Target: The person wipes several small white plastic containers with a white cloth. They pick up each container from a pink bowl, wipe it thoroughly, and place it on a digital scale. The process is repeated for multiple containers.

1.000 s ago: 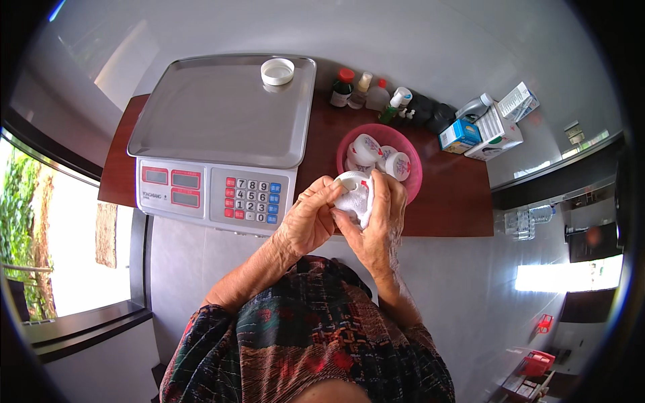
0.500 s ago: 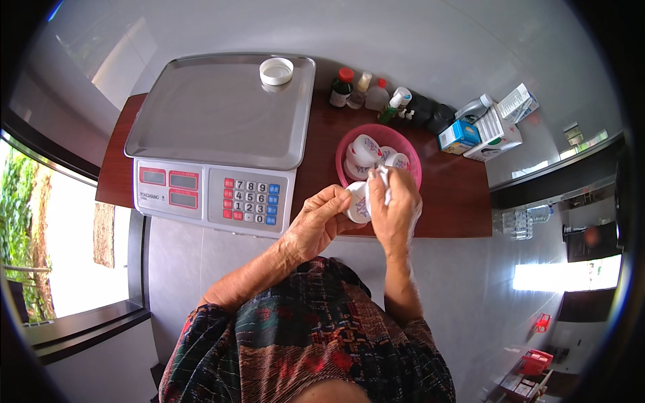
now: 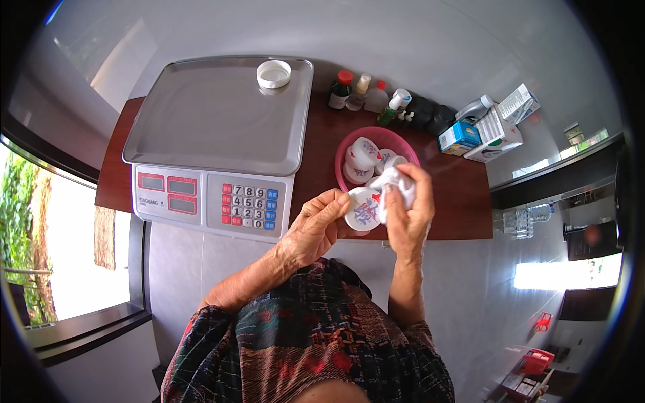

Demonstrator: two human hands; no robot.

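White lid (image 3: 363,209), printed face up: we hold it approx. over front edge of counter (image 3: 457,208), nr pink basin (image 3: 386,134). Our L hand (image 3: 313,230) pinches its rim btwn thumb & fingers; our R hand (image 3: 411,209), closed, grips white cloth (image 3: 398,183) at lid's R edge.

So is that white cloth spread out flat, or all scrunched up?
Scrunched up. The white cloth is a crumpled bundle in the right hand, beside the round patterned lid that the left hand holds.
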